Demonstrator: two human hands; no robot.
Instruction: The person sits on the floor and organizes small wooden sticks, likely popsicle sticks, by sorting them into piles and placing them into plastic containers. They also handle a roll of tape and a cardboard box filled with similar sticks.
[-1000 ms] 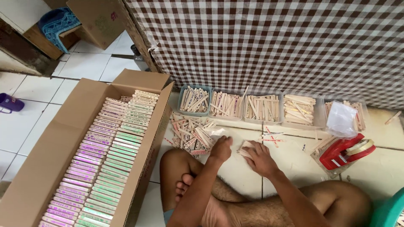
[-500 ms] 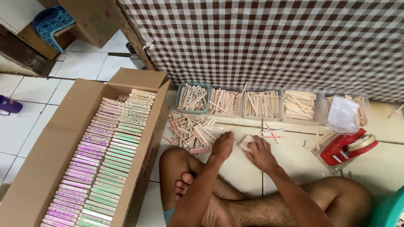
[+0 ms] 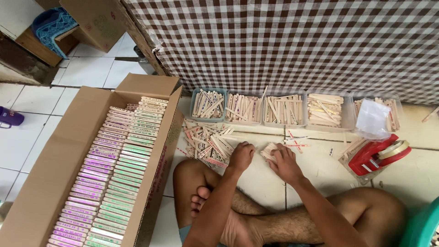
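Observation:
I sit cross-legged on a tiled floor. My left hand (image 3: pixel 241 156) rests knuckles-up at the edge of a loose pile of flat wooden sticks (image 3: pixel 206 142); I cannot see whether its curled fingers hold any. My right hand (image 3: pixel 284 161) grips a small bundle of wooden sticks (image 3: pixel 269 151) just above the floor. A few single sticks (image 3: pixel 295 142) lie scattered beyond the right hand. Along the checked cloth stands a row of shallow trays of sticks (image 3: pixel 260 109).
A large open cardboard box (image 3: pixel 55 183) on my left holds rows of small purple and green packets (image 3: pixel 107 180). A red tape dispenser (image 3: pixel 377 154) sits at the right, a clear plastic bag (image 3: pixel 372 120) behind it. A green plastic edge (image 3: pixel 423 226) shows at bottom right.
Both hands stay close together over the sticks; the view has shifted slightly. The right hand has closed a little more around its bundle.

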